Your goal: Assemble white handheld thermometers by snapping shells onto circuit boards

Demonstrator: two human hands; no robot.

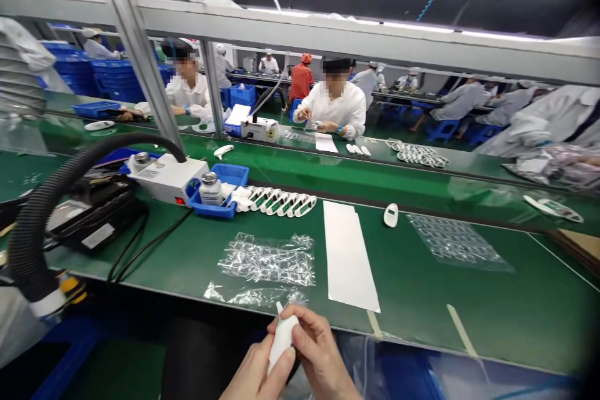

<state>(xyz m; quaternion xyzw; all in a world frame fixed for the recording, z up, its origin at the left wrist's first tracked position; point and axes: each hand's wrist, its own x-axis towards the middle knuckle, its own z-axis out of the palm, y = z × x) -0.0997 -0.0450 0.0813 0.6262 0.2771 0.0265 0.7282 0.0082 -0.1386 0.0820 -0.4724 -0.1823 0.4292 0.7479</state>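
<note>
While both hands are wrapped around a white plastic casing (284,332), it sits off the near left corner of the white paper sheet (349,256), its long axis pointing away from the body and its narrow tip at the far end. The left hand (255,367) presses its thumb along the near part; the right hand (323,350), closer to the paper's side, curls its fingers about the far part, so neither grip shows a gap.

On the green bench (422,294), left of the paper, lies clear pocketed plastic packaging (269,260). Farther back on that side, a row of white shells with green circuit boards (284,202) leads to a blue tray (213,209) holding a bottle (210,190). Just right of the paper's far end is a white handheld device (390,215) with a small display. Well beyond the paper, a co-worker (335,106) in white sits across the line.
</note>
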